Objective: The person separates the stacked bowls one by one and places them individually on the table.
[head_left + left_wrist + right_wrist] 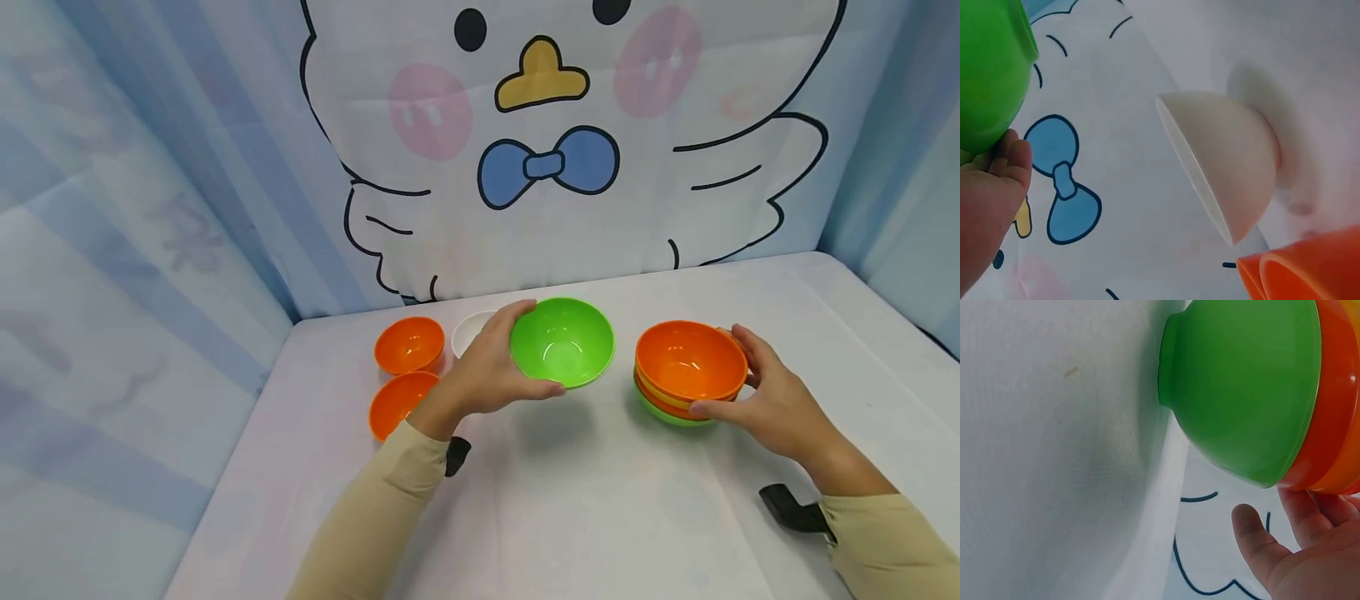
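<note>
My left hand (491, 367) grips a green bowl (562, 343) by its sides, thumb at the near edge and fingers at the far edge. The bowl is up off the table, its shadow below. On the right, my right hand (776, 404) holds a stack of nested bowls, thumb in front and fingers behind. An orange bowl (690, 358) tops the stack, with yellow and orange rims under it and a green bowl (1247, 387) at the bottom. In the right wrist view, fingertips (1300, 509) touch the orange bowls just above the green rim.
Two orange bowls (408, 343) stand at the table's left, the nearer partly hidden by my left arm. Beside them is a white bowl (1229, 156), mostly covered by my left hand in the head view. Behind the white table (600, 517) hangs a printed curtain (555, 242).
</note>
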Available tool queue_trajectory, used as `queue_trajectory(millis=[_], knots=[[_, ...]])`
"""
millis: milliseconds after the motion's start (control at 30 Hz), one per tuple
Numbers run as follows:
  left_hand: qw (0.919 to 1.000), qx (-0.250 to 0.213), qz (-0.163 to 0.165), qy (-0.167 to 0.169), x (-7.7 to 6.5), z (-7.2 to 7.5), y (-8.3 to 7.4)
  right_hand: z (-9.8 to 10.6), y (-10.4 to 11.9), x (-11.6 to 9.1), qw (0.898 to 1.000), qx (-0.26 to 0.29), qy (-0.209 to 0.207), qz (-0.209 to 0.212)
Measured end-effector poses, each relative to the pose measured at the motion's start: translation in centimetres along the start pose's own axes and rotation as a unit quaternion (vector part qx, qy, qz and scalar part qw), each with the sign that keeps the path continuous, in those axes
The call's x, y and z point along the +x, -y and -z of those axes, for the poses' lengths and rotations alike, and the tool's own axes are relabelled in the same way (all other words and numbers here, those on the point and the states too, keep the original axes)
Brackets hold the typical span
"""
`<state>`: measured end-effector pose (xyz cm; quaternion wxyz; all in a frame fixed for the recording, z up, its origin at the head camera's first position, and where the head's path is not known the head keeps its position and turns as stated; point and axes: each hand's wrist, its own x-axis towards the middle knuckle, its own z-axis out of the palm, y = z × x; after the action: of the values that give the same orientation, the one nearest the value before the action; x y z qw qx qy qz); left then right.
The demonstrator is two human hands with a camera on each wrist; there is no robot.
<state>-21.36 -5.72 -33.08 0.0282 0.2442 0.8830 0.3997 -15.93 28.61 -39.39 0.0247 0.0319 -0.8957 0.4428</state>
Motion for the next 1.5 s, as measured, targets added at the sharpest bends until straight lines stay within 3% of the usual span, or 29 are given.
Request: queue_trajectory(millis=[233, 433, 933, 1500], knots=[[0.9996, 0.009, 0.025, -0.014, -1.4, 1.0, 1.5, 0.0, 0.1, 0.0, 1.000, 0.002, -0.001, 0.006], [0.9995, -0.004, 0.023, -0.021, -2.5, 1.9, 2.7, 0.0, 0.1, -0.1, 1.000, 0.003, -0.001, 0.004], [0.9991, 0.021, 0.036, -0.005, -4.2, 1.9, 4.6, -0.1, 0.0, 0.0, 1.000, -0.001, 0.001, -0.002], [0.9958, 0.041, 0.068, 0.045, -4.8, 1.6, 6.6, 0.0, 0.0, -0.1, 1.000, -0.004, 0.002, -0.002]])
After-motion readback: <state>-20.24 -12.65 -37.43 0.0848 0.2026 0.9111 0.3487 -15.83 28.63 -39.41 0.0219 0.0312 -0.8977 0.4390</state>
